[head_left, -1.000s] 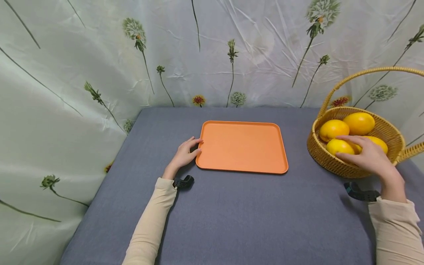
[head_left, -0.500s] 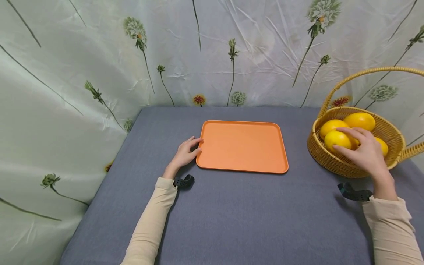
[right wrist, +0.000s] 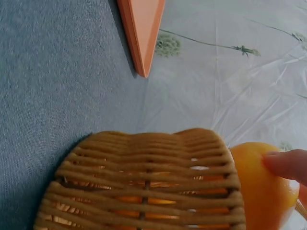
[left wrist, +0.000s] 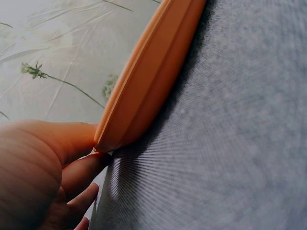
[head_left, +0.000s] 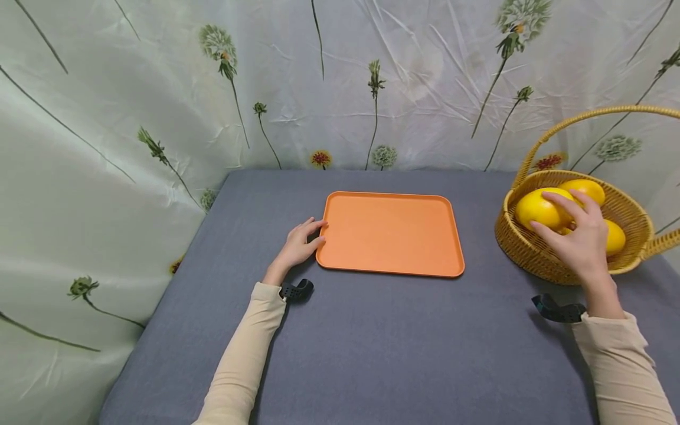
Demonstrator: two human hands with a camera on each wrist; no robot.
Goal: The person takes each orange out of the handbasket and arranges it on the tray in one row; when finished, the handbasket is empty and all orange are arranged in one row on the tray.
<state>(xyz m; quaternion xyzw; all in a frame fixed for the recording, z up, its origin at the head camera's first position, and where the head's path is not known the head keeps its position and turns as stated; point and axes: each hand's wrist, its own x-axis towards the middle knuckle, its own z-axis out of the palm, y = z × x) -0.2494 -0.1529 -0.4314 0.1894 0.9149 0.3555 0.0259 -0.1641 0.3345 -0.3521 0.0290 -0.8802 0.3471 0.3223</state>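
Observation:
In the head view, my right hand (head_left: 581,239) grips a yellow oval fruit (head_left: 538,209), thumb on its near side and fingers across its far side. The fruit is raised at the left rim of a wicker basket (head_left: 531,260). Seen from the right wrist, the fruit (right wrist: 259,187) shows beyond the basket wall (right wrist: 144,191), with a fingertip pressed on it. More yellow fruit (head_left: 587,190) lies in the basket. My left hand (head_left: 297,245) rests at the left edge of an orange tray (head_left: 390,233). Its thumb touches the tray rim (left wrist: 139,91) in the left wrist view.
A grey-blue cloth (head_left: 414,342) covers the table. The basket's tall arched handle (head_left: 600,112) rises over the fruit. A pale curtain (head_left: 404,88) with printed dandelions hangs behind the table and along its left side.
My right hand has moved left and closed round the yellow fruit, lifting it up from among the others in the basket. The left hand keeps its place at the tray.

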